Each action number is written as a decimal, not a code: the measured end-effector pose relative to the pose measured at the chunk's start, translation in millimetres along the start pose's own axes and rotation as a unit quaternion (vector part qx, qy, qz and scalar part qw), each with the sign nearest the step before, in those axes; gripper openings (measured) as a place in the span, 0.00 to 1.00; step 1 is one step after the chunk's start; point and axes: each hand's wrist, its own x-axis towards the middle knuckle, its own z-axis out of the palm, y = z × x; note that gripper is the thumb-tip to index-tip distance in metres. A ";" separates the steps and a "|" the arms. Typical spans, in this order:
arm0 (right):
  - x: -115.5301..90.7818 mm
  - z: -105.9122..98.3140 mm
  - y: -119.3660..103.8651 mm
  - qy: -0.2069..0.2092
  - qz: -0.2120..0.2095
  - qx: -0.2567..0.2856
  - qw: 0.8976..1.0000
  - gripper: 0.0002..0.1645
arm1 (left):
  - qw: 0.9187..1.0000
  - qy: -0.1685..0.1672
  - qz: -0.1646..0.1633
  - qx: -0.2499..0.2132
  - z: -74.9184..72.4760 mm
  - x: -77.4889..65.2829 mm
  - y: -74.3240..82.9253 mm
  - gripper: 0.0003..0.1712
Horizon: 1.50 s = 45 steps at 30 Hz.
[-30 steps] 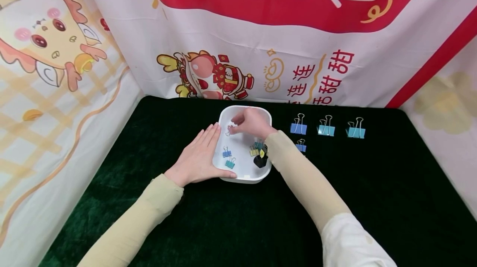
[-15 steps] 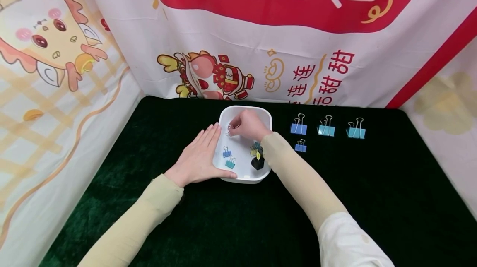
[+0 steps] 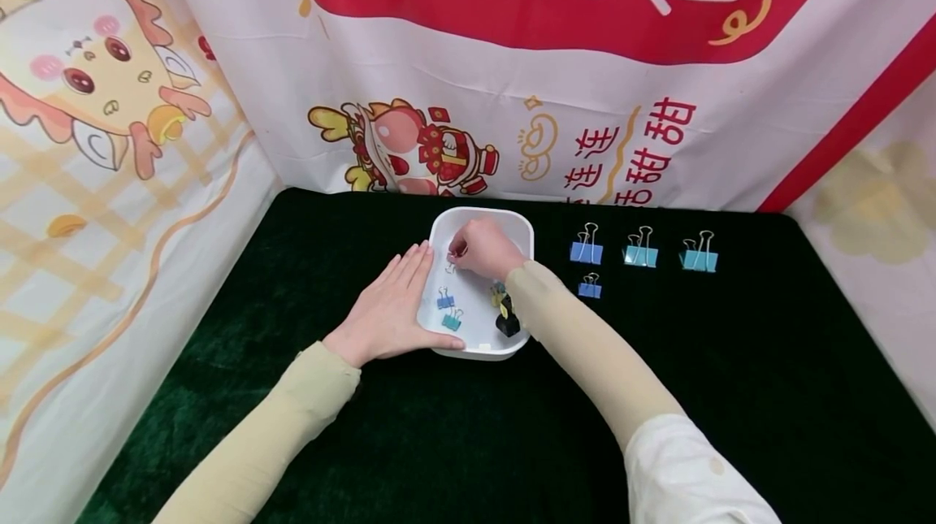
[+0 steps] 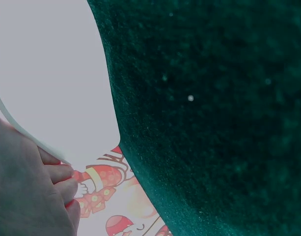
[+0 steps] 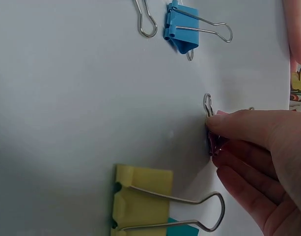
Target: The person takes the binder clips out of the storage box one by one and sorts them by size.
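Observation:
My left hand (image 3: 391,309) lies along the left side of a white plastic tray (image 3: 471,333), fingers straight against the wall and thumb at the near rim. Inside the tray, my right hand (image 3: 488,249) pinches a small pink binder clip (image 5: 216,142) between thumb and fingers, partly hidden by them. Near it in the tray are a blue binder clip (image 3: 445,298) and a teal binder clip (image 3: 452,319). A yellow binder clip (image 5: 143,191) overlaps a teal one (image 5: 182,229) at the tray's right side.
Right of the tray, a blue binder clip (image 3: 587,253), a light blue one (image 3: 639,254) and a teal one (image 3: 699,260) stand in a row. A smaller blue clip (image 3: 589,288) stands in front. A dark green cloth (image 3: 468,443) covers the table; printed curtains hang behind.
The right hand has shifted slightly within the tray, and its fingers have drawn in around the pink binder clip. The left hand and tray have stayed in place.

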 end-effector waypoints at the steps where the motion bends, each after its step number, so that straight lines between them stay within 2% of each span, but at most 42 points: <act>1: -0.2 0.1 -0.1 0.001 -0.001 0.000 1.000 0.09 | 1.000 -0.001 0.000 0.001 0.0 0.0 0.1 0.82; 13: 1.2 0.4 0.9 -0.014 0.021 0.014 1.000 0.16 | 1.000 -0.005 -0.003 0.003 0.6 -0.1 0.9 0.82; 24: 0.4 -0.4 2.0 0.000 0.013 0.024 1.000 0.13 | 1.000 0.000 -0.002 0.004 -0.1 -0.6 1.1 0.82; 30: -2.1 -3.4 2.2 0.005 0.025 0.057 0.998 0.19 | 1.000 -0.003 -0.003 0.003 -0.4 -0.9 0.4 0.82; 40: -11.2 -16.7 5.7 0.024 0.040 0.098 0.994 0.19 | 1.000 -0.005 -0.010 0.000 0.6 0.5 -0.5 0.82; 45: -12.4 -19.3 5.6 0.031 0.027 0.111 0.993 0.20 | 1.000 -0.005 -0.008 -0.001 1.5 0.8 -0.4 0.81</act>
